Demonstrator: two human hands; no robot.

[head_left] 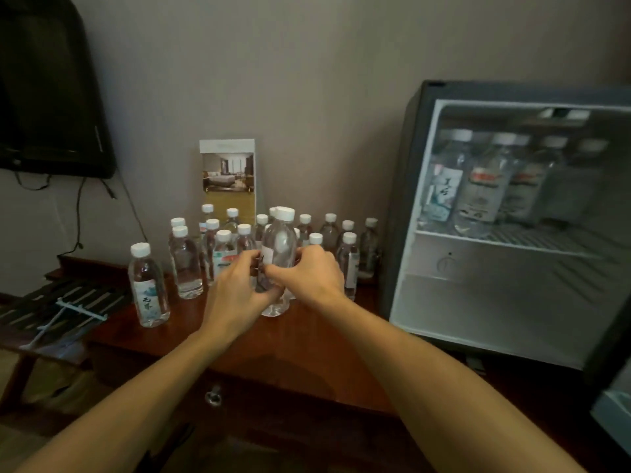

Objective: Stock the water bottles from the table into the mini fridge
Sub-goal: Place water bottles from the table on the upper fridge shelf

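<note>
The left grip (235,288) and the right grip (309,273) are both clamped on one clear bottle (279,245), fingers curled round its lower half from either side, thumbs close together at the front over its label; the bottle stands roughly upright between them, its white cap above the fingers; whether its base rests on the bench (300,339) or hangs just over it I cannot tell; just behind the grips a crowd of other bottles (329,235) stands on the bench; a lone bottle (148,285) stands well to the left of the left grip; behind the crowd a printed card (228,172) stands upright by the wall; to the right of the right grip the mini fridge (403,233) stands open, with a row of stocked bottles (478,189) on its upper shelf (495,238)
</note>
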